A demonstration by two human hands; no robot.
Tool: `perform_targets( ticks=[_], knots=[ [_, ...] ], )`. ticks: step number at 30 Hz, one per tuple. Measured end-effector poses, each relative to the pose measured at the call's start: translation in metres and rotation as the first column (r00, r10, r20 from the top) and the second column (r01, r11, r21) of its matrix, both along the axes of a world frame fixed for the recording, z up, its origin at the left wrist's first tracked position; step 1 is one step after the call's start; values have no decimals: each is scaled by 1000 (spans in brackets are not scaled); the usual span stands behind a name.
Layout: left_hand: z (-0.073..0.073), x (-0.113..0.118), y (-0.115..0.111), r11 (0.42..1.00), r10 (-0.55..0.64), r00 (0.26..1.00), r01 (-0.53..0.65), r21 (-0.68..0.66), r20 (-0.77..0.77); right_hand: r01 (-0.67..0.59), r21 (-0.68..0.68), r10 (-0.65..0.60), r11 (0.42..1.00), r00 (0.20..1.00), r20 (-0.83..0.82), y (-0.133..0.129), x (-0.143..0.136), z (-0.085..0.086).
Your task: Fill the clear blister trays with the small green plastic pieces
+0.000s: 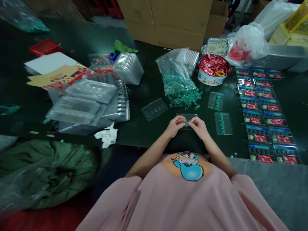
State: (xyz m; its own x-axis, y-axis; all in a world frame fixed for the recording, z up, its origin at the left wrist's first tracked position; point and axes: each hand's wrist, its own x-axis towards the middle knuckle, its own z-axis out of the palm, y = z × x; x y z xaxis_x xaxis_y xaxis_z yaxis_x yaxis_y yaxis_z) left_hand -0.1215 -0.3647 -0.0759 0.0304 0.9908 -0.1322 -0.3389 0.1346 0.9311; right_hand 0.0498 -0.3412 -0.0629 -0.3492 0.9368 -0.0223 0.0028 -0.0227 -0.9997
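In the head view, a dark green surface [137,128] spans the space before the person. The fingers of the left hand [176,126] and right hand [198,126] meet near its front edge, pinching a small green piece [186,123] between their tips, above a clear tray [187,116]. Just beyond the hands, green pieces [185,98] spill from the open mouth of a clear bag [176,72]. Two clear trays, each with a row of green pieces, lie to the right; an unfilled tray [154,109] lies to the left. A round tub [213,78] of red packets [214,65] stands farther back, and filled packs [258,120] line the right side in two columns. Stacked clear trays [96,102], pale sheets, a red tray [45,48] and crumpled white tissue [107,136] occupy the left.

Behind the surface stand cardboard boxes [166,22], with red crates [106,8] at the upper left. A green sack [55,170] sits at the lower left above red material; gray floor [271,189] shows at the lower right.
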Motion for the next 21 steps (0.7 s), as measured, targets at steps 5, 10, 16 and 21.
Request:
perform_targets(
  ticks=[5, 10, 16, 21],
  knots=[
    [-1, 2, 0, 997, 56, 996, -52, 63, -74, 0, -203, -40, 979, 981, -192, 0, -4, -2],
    [3, 5, -1, 996, 54, 994, -46, 78, -95, 22, -271, -72, 962, 982, -175, 2, -4, -1],
    [6, 7, 0, 997, 49, 995, -43, 70, -84, 14, -336, -93, 942, 972, -218, 1, -6, 0],
    [6, 7, 2, 995, 74, 978, -59, 80, -197, 20, -332, -103, 943, 967, -233, 0, -8, -2]
  ],
)
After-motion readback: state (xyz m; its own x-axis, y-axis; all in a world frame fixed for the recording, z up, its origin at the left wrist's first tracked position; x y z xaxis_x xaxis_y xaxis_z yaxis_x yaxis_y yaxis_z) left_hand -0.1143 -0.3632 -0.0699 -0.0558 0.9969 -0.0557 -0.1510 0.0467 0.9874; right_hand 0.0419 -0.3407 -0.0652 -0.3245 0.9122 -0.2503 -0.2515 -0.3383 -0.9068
